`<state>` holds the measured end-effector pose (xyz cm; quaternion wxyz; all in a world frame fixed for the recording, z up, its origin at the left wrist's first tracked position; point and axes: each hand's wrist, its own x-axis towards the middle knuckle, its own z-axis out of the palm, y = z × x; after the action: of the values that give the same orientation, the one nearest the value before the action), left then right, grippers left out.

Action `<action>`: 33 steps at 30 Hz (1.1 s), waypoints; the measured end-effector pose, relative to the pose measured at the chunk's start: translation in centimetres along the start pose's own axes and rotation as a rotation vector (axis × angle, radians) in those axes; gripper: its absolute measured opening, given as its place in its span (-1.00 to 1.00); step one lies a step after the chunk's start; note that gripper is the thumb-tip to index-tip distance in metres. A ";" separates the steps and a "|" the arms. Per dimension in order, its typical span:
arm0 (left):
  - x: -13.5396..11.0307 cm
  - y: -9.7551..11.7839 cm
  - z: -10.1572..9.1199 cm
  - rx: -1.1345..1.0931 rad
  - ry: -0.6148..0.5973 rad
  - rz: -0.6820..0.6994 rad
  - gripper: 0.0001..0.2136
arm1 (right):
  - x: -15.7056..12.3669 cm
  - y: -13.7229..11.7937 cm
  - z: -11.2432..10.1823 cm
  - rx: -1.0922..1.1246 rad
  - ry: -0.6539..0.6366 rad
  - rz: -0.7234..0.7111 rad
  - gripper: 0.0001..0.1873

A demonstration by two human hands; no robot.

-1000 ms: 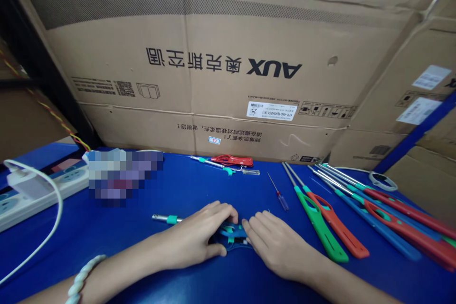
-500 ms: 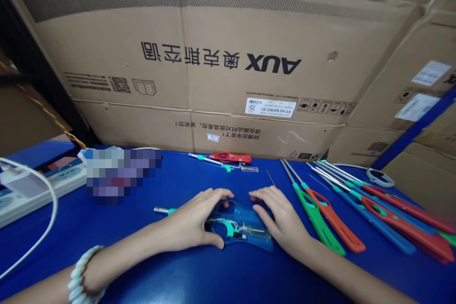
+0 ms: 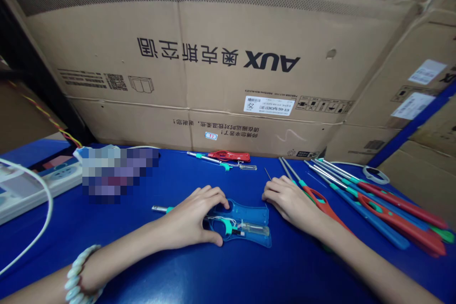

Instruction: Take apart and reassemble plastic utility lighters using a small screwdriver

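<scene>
An opened blue lighter (image 3: 249, 213) lies on the table with its two shell halves side by side. Inside it show white wires, a green trigger and a clear fuel tank (image 3: 257, 229); its metal nozzle tip (image 3: 159, 208) sticks out to the left. My left hand (image 3: 194, 218) curves around the left part of the lighter, fingers at the upper shell and thumb at the lower edge. To the right, clear of the lighter, my right hand (image 3: 290, 202) has its fingers curled together. A thin metal rod (image 3: 268, 173) shows just beyond its fingertips; whether they grip it is hidden.
Several long lighters in red and blue (image 3: 384, 209) lie at the right. Behind the work lie a red shell (image 3: 231, 156) and loose lighter parts (image 3: 217, 161). A power strip (image 3: 35, 204) and white cable (image 3: 50, 199) are at the left. A cardboard sheet (image 3: 213, 19) stands behind.
My right hand has moved away from the lighter to the right, its fingers drawing together and now covering the green lighter's handle. My left hand stays at the blue lighter. The view has shifted slightly.
</scene>
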<state>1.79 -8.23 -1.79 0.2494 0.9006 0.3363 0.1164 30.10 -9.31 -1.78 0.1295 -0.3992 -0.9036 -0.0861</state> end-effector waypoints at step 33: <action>0.0 -0.7 0.6 0.131 0.116 -0.017 -0.49 | 0.5 -2.7 1.8 -0.132 0.193 0.011 -0.73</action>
<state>1.59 -8.00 -2.69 0.1711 0.9039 0.3647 0.1438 27.46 -10.28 -3.45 0.1898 -0.4016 -0.8772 -0.1825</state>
